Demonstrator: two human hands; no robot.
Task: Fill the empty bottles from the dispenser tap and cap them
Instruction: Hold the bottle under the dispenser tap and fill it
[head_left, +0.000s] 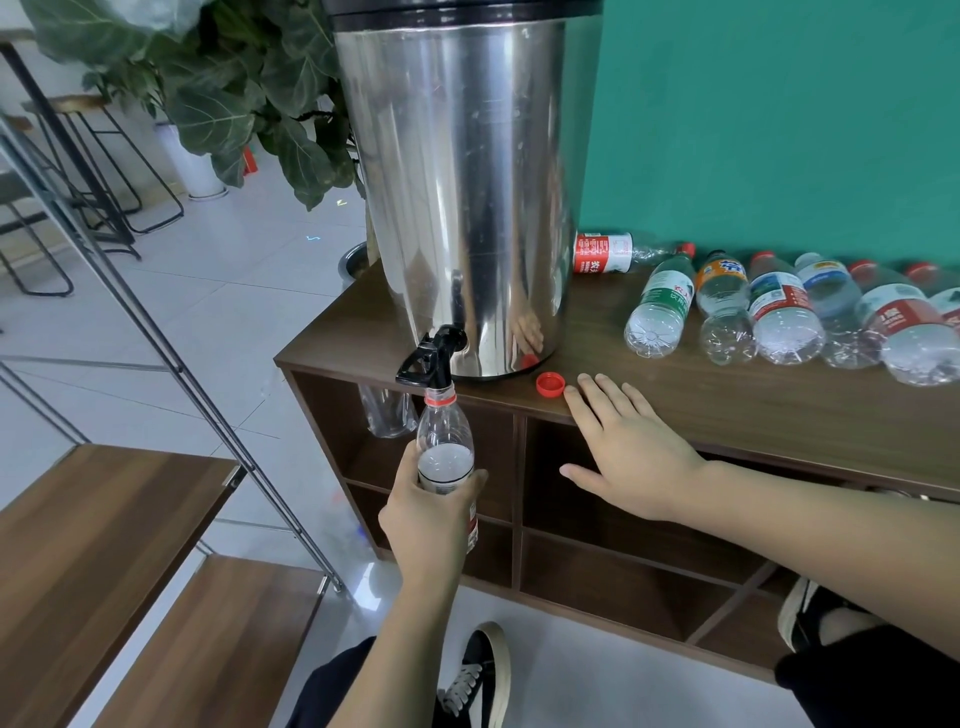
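Item, in progress: our left hand (434, 512) grips the bottle (445, 441) under the tap (434, 353), part-filled; right hand (631, 457) flat, fingers spread, beside the red cap (550, 385); capping pending; row of bottles (779, 317) lies unfilled.

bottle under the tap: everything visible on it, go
The bottle under the tap is clear plastic, uncapped, with a red neck ring and a label low on its body. It is held upright, mouth right beneath the black tap, partly filled. The left hand grips its lower body; nothing else touches it.
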